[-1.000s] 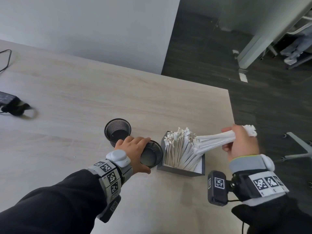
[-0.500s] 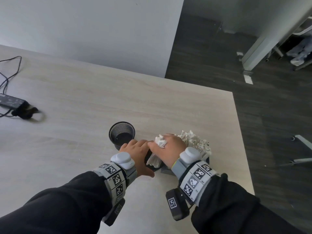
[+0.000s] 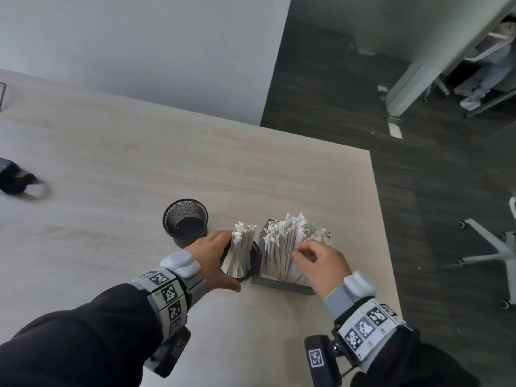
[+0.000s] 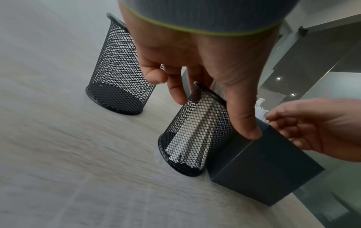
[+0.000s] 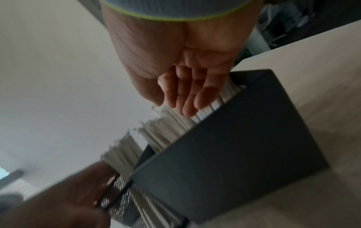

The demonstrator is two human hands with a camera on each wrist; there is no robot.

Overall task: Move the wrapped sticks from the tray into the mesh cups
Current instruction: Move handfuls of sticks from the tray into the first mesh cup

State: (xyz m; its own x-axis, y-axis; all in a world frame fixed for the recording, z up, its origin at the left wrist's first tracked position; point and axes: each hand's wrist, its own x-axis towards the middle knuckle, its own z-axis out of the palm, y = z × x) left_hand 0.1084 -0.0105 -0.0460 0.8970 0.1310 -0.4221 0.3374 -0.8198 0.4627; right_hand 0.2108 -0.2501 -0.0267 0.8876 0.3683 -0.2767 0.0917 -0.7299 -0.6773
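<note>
A bundle of white wrapped sticks point(image 3: 240, 252) stands in the near black mesh cup point(image 4: 195, 135). My left hand point(image 3: 212, 258) grips that cup at its rim, thumb on one side and fingers on the other. The far mesh cup point(image 3: 185, 222) stands empty just behind it. To the right, touching the near cup, is the grey tray point(image 3: 282, 284), packed with upright wrapped sticks point(image 3: 282, 247). Above them hovers my right hand point(image 3: 310, 254), fingers relaxed and brushing the stick tops, holding nothing.
A black cable and adapter point(image 3: 16, 182) lie at the table's far left. The table's right edge point(image 3: 382, 219) runs close beside the tray, with dark floor and a white chair base point(image 3: 494, 247) beyond it.
The right hand carried a bundle of sticks from the tray to the near cup, let go of it there and came back over the tray. The left hand kept its hold on the cup.
</note>
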